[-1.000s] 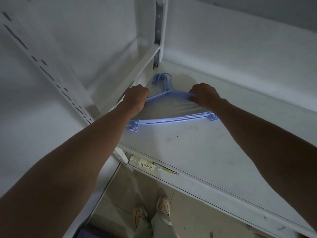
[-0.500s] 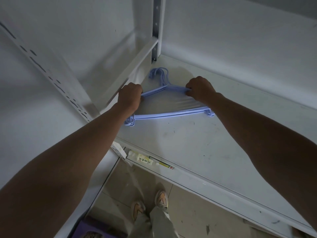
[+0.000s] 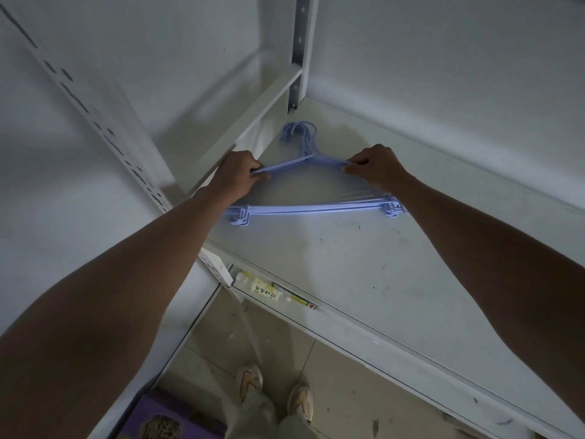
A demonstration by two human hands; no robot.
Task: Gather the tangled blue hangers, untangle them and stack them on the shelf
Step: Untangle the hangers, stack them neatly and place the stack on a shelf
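Gripping: the left hand [image 3: 235, 175] pinches the left sloping arm of the blue hangers [image 3: 311, 209]; the right hand [image 3: 375, 167] pinches the right sloping arm, fingers curled.
Hidden: the forearms cover both lower corners of the stack in part; how many hangers lie in it is hard to count.
Pointing: hooks aim away toward the back corner by the slotted upright [image 3: 299, 52]; the long bottom bars run left to right.
Place: the stack lies flat on the white shelf [image 3: 364, 274], near its left rear corner.
Surface: scuffed, speckled with dark marks; a price label [image 3: 269, 291] sits on the front edge.
Room: tiled floor [image 3: 348, 391] below, shoes [image 3: 275, 388] and a purple box [image 3: 167, 423] partly cut off.
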